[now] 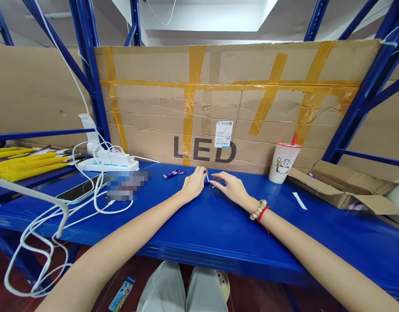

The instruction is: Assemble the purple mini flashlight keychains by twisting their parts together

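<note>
Near the back middle of the blue tabletop (199,225), my left hand (194,184) and my right hand (231,187) are close together but apart. A thin white piece (207,176) stands at my left fingertips, which are closed round its end. My right thumb and fingers are parted around its other side, the thumb near its lower end. Small dark blue and metallic parts (213,186) lie beneath my right fingers, partly hidden. Left of my hands a small blue and purple item (173,173) rests on the tabletop.
A white cup (284,162) with a red straw and an open cardboard box (339,186) stand at right, near a white strip (299,200). Left are a power strip (111,164), cables, a phone (80,189) and yellow-handled tools (33,167). A taped cardboard panel (147,112) rises behind.
</note>
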Motion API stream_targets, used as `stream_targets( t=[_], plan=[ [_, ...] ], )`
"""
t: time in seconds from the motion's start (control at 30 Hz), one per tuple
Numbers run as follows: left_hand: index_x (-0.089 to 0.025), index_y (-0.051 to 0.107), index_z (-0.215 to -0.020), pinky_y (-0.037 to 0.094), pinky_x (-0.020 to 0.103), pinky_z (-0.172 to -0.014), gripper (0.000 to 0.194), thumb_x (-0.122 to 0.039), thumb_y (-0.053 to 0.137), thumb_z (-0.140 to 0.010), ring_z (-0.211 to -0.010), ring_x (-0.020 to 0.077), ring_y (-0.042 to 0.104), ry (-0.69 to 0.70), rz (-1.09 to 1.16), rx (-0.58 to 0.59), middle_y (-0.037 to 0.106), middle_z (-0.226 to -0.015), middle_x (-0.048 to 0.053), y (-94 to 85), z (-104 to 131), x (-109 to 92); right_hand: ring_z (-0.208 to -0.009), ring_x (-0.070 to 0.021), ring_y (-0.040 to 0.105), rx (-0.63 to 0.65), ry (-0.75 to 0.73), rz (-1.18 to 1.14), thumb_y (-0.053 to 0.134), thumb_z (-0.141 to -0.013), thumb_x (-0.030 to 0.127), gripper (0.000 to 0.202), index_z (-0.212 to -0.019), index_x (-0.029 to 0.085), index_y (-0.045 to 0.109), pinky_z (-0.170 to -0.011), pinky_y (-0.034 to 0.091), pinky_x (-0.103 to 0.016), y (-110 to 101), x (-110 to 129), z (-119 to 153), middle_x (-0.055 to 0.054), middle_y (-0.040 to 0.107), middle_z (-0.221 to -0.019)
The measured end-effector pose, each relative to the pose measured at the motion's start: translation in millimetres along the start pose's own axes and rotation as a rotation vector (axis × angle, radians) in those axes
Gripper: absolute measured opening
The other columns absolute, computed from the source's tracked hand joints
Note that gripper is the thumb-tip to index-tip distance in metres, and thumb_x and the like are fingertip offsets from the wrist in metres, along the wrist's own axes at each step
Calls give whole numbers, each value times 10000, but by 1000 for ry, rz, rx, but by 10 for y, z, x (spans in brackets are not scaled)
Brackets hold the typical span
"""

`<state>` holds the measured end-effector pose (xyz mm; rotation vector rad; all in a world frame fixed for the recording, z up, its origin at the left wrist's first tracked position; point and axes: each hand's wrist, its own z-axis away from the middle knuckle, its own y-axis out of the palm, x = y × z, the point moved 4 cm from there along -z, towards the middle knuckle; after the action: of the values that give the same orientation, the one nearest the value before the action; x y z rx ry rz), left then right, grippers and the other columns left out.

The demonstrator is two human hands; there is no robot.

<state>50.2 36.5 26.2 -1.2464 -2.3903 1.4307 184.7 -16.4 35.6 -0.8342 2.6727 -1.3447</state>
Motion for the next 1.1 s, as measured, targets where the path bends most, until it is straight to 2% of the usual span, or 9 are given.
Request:
stream_targets(
  t=[0.1, 0.23, 0.33, 0.53, 0.73, 0.9, 1.0, 1.1],
  plan=[
    [-221, 428, -1017, 425, 260, -746, 183, -240, 271, -925, -948, 144, 538, 5, -14, 40, 496, -1059, 16, 22, 20, -30, -817, -122, 579, 45, -11, 55, 392, -886, 423, 322, -983, 223, 625, -694, 414, -209, 6, 54, 4, -11, 630, -955],
    [-229, 449, -1047, 428, 249, -727, 240, -260, 239, -934, -889, 130, 547, 13, -39, 80, 477, -1061, 18, 32, 27, -59, -765, -122, 583, 76, -13, 119, 451, -841, 481, 331, -897, 226, 655, -614, 387, -204, 22, 74, 12, 4, 647, -869],
    [-232, 471, -1040, 430, 244, -732, 265, -269, 229, -937, -885, 125, 542, 48, -42, 104, 465, -1037, 14, 51, 26, -75, -711, -112, 582, 69, 15, 131, 491, -818, 468, 299, -888, 226, 652, -579, 370, -202, 31, 48, 13, 9, 649, -835],
    [-231, 475, -1014, 427, 247, -765, 266, -266, 224, -933, -906, 120, 533, 81, -20, 140, 465, -1040, 7, 94, 19, -62, -738, -128, 594, 79, 69, 162, 497, -804, 455, 293, -897, 224, 650, -561, 361, -206, 44, 17, 6, -1, 653, -861],
    [-234, 457, -1011, 424, 276, -769, 271, -312, 207, -940, -956, 150, 542, 79, 31, 148, 535, -1065, 3, 63, 34, -96, -743, -125, 600, 51, 97, 177, 453, -838, 321, 211, -865, 222, 637, -574, 368, -208, 34, 5, -6, 12, 662, -847],
    [-240, 438, -1015, 415, 295, -788, 284, -399, 219, -931, -974, 171, 551, -7, 88, 165, 589, -1037, -2, 16, 49, -122, -783, -124, 617, 17, 150, 53, 353, -898, 333, 274, -1043, 255, 573, -611, 406, -205, 38, -52, -8, 22, 664, -908],
    [-241, 447, -996, 423, 305, -758, 317, -451, 223, -919, -924, 192, 577, -36, 80, 201, 622, -952, -2, 25, 45, -106, -696, -116, 617, 33, 169, -52, 318, -912, 341, 310, -1135, 255, 515, -628, 429, -208, 54, -63, -6, 17, 663, -840],
    [-245, 473, -962, 428, 310, -719, 361, -463, 189, -919, -884, 214, 592, -58, 45, 203, 632, -906, 4, 39, 33, -68, -587, -104, 591, 51, 144, -118, 309, -915, 356, 328, -1143, 248, 517, -629, 436, -212, 64, -43, -8, 20, 651, -780]
  ],
)
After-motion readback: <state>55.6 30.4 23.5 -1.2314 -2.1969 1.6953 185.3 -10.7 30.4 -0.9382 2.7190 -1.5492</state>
